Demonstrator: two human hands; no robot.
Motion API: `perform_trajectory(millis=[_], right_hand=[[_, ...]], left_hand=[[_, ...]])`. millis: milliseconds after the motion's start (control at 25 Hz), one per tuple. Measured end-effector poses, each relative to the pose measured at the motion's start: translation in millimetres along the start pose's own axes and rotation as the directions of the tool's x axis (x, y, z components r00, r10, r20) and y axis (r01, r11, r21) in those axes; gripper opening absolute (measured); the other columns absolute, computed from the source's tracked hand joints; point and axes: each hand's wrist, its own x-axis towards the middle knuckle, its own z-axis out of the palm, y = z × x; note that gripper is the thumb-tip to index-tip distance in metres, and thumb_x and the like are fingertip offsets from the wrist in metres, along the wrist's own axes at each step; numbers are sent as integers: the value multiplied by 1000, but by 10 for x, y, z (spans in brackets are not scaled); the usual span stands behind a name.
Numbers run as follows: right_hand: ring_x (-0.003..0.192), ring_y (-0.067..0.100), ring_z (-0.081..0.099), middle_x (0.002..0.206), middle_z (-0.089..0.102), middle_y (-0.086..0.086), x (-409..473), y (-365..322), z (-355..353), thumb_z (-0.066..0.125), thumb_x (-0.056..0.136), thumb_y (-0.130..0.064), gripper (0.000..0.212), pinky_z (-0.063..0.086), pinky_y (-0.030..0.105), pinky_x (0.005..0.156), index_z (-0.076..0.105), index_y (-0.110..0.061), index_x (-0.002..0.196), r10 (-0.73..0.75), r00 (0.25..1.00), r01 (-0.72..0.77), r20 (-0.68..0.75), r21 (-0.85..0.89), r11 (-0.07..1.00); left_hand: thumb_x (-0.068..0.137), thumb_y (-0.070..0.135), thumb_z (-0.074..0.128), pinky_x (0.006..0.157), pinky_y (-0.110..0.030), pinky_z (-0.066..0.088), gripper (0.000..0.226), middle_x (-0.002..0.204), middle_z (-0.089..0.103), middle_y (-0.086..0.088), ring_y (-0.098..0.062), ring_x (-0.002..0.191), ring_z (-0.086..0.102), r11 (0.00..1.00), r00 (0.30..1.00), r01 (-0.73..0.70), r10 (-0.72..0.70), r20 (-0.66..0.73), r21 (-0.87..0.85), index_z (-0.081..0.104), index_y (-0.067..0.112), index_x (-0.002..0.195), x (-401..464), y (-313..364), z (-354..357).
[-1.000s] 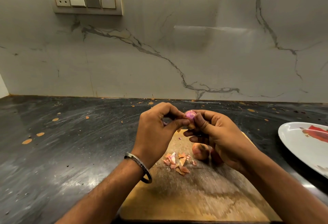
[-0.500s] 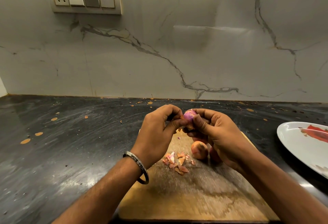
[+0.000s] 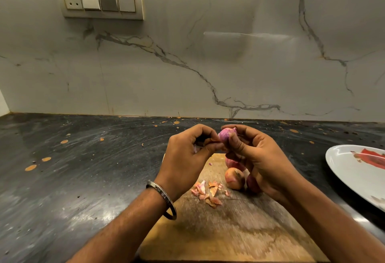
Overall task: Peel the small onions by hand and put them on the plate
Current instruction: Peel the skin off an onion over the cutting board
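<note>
Both hands meet above the far end of a worn wooden cutting board (image 3: 239, 231). The right hand (image 3: 262, 158) has its thumb and fingers curled round a small, glossy purple onion (image 3: 226, 134), holding it up in the air. At the onion's nine o'clock, the left hand (image 3: 187, 158) pinches a thin, papery bit of skin (image 3: 210, 142) right against it, fingers drawn in tight. A smooth metal bangle (image 3: 164, 200) circles the left wrist.

Below the right hand, on the board, lie more small round onions: one pale orange with its dry skin on (image 3: 234, 178), a pinker one (image 3: 233, 162) at its twelve o'clock, and a third partly hidden at three o'clock. Flaky, curled peelings (image 3: 207, 192) are scattered at the orange one's eight o'clock. The oval white plate (image 3: 354, 175), shiny with a red smear, sits well off at three o'clock on the dark, speckled stone counter (image 3: 83, 169). A veined marble wall (image 3: 208, 64) rises behind.
</note>
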Motion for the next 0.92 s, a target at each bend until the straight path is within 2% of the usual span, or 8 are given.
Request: perform_trajectory(millis=[80, 200, 280, 440, 560, 680, 840, 920], right_hand=[[98, 29, 73, 100, 77, 8, 7, 8, 0, 77, 70, -42, 42, 58, 38, 81, 74, -20, 105, 15, 1000, -15, -16, -15, 1000], [88, 24, 76, 97, 78, 9, 0, 1, 22, 74, 72, -44, 50, 58, 28, 69, 68, -12, 110, 22, 1000, -22, -16, -5, 1000], [87, 23, 76, 96, 78, 10, 2, -1, 25, 68, 79, -40, 45, 58, 24, 64, 66, -10, 112, 36, 999, -35, -22, 47, 998], [88, 24, 76, 98, 78, 12, 20, -29, 10, 64, 80, -47, 48, 62, 27, 65, 66, -9, 111, 66, 995, -57, -69, 121, 991], [85, 24, 76, 96, 77, 12, 27, -49, 0, 69, 71, -55, 59, 60, 25, 63, 67, -8, 106, 53, 994, -41, -99, 119, 992], [77, 19, 74, 90, 77, 10, 24, -53, -8, 70, 66, -59, 66, 58, 25, 61, 66, -8, 109, 52, 990, -41, -130, 82, 996], [76, 19, 73, 91, 77, 9, 16, -57, -7, 70, 65, -60, 68, 58, 26, 62, 65, -11, 113, 35, 991, -28, -126, 55, 998], [73, 18, 70, 88, 76, 7, 12, -59, -10, 70, 65, -59, 67, 56, 26, 60, 66, -15, 115, 17, 992, -9, -121, 66, 998]], left_hand=[[89, 7, 69, 68, -21, 56, 16, 85, 67, 10, -8, 80, 66, 998, 998, 55, -54, 33, -32, 65, 23, 93, 13, -7, -7], [91, 0, 62, 67, -25, 58, 21, 86, 65, 5, -12, 81, 66, 986, 991, 126, -120, 61, -113, 63, 20, 91, 35, -7, -21], [92, -3, 60, 67, -25, 57, 22, 85, 64, 5, -11, 79, 66, 981, 988, 146, -137, 77, -131, 63, 19, 90, 44, 3, -28], [92, -3, 60, 66, -23, 55, 16, 81, 64, 5, -5, 72, 62, 978, 975, 180, -163, 153, -104, 63, 13, 92, 39, -11, -47], [91, 6, 65, 63, -15, 48, 12, 79, 65, 12, 0, 70, 59, 983, 936, 155, -177, 303, 94, 68, 17, 90, 19, -41, -47], [87, 22, 73, 70, -13, 48, 6, 86, 68, 15, 0, 83, 60, 960, 877, 64, -184, 443, 272, 72, 28, 89, -12, -49, -14], [73, 42, 82, 75, -8, 45, 17, 87, 72, 15, 3, 88, 62, 966, 859, 54, -174, 481, 254, 75, 30, 83, -11, -29, -66], [73, 52, 78, 76, -15, 50, 28, 84, 72, 13, 3, 81, 64, 973, 881, 108, -188, 435, 203, 74, 26, 84, 16, -2, -104]])
